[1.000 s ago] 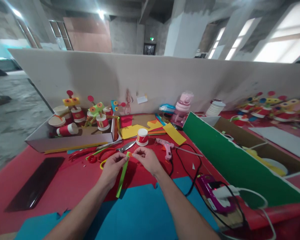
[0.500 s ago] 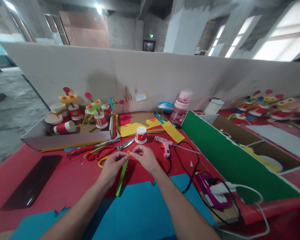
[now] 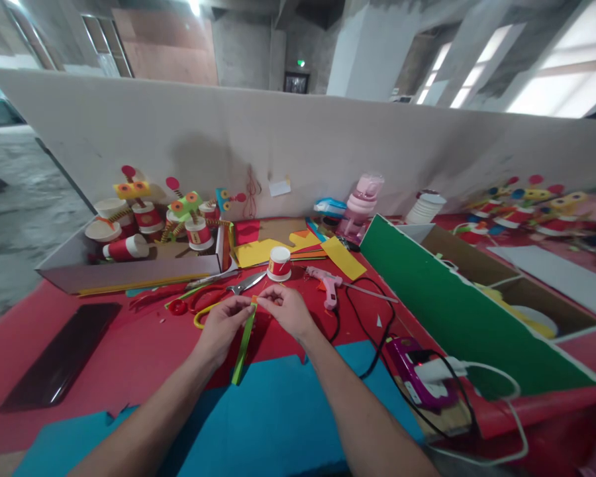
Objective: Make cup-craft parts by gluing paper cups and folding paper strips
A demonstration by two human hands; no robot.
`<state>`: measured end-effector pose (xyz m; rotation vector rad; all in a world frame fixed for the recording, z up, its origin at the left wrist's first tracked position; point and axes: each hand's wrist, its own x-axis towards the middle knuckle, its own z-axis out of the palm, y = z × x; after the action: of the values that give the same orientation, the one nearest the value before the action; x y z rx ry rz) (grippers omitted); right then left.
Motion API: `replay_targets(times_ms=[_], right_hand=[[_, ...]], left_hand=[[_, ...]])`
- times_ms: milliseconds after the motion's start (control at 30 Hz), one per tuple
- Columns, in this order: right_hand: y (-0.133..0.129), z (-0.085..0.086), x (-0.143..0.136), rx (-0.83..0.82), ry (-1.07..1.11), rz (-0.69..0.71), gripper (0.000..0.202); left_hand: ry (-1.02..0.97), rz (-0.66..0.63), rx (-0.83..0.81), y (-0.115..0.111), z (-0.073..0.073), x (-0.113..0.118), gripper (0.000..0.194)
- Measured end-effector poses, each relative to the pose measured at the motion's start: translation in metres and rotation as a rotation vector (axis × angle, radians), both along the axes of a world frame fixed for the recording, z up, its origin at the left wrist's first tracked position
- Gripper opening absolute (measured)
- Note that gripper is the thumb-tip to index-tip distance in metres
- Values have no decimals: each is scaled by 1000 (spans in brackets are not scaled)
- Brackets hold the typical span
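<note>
Both hands meet at the top of a green paper strip (image 3: 244, 351) that has a small orange piece (image 3: 254, 301) at its upper end. My left hand (image 3: 226, 320) pinches the strip's upper end from the left. From the other side, the thumb and fingertips of my right hand (image 3: 285, 310) close on the orange piece. The strip's long green end hangs toward me over blue paper (image 3: 273, 411). Just beyond my fingers stands a red and white paper cup (image 3: 279, 264). Scissors (image 3: 243, 285) with a red and yellow handle lie behind my left hand.
A pink glue gun (image 3: 328, 283) with a dark cord lies right of the cup. Paper-cup figures sit in a low box (image 3: 144, 277) at left. A green-sided box (image 3: 457, 311) and a purple power strip (image 3: 420, 371) stand at right. A dark phone-like slab (image 3: 62, 354) lies left.
My hands keep nearly the same hold on the strip and the orange piece. The whole view has shifted slightly, with things sitting a little higher in the picture.
</note>
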<state>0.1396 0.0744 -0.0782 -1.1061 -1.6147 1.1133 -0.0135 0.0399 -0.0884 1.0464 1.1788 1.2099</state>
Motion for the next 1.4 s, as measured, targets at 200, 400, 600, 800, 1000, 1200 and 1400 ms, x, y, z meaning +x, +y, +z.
replay_targets(times_ms=[200,400,600,800,1000,1200,1400], right_hand=[[1,-2,1,10,-6,-3,16],[0,-1,2,-9,6,27,16],[-3,0,0,-1,-75,82,12],[-12,14,0,200,-116,-44,17],[-11,28,13,381,151,-447,21],[6,-2,8,-293,479,-164,25],[-17,-14,-29,-144,264,193,52]], left_hand=[[9,4,0,-1,2,1,26],[-12,-45,-21,2,9,-4,32],[164,-31,88,6,12,-12,23],[169,40,92,7,8,-16,21],[-283,352,51,16,23,-29,20],[-615,342,-114,19,17,-25,12],[-575,289,-120,12,0,-9,17]])
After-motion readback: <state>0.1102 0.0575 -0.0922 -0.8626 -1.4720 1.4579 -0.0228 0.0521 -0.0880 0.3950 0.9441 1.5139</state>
